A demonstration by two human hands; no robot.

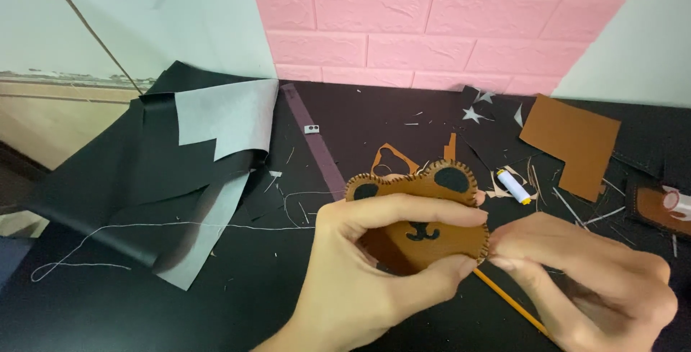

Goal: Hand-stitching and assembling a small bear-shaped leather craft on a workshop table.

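A small brown leather piece shaped like a bear's face (425, 211), with black ears, a black nose and stitching round its rim, is held up above the dark table. My left hand (374, 265) grips it, fingers across the top and thumb under the bottom edge. My right hand (594, 280) pinches at the piece's right edge, fingertips closed together; whether a needle is between them cannot be made out. A pale thread (180, 224) trails left across the table from the piece.
A black leather sheet with a grey underside (209, 143) lies folded at the left. A brown leather offcut (572, 140), a white thread spool (515, 185), a yellow pencil (511, 301), a purple ruler (317, 147) and several scraps lie on the table (374, 118). A pink brick wall stands behind.
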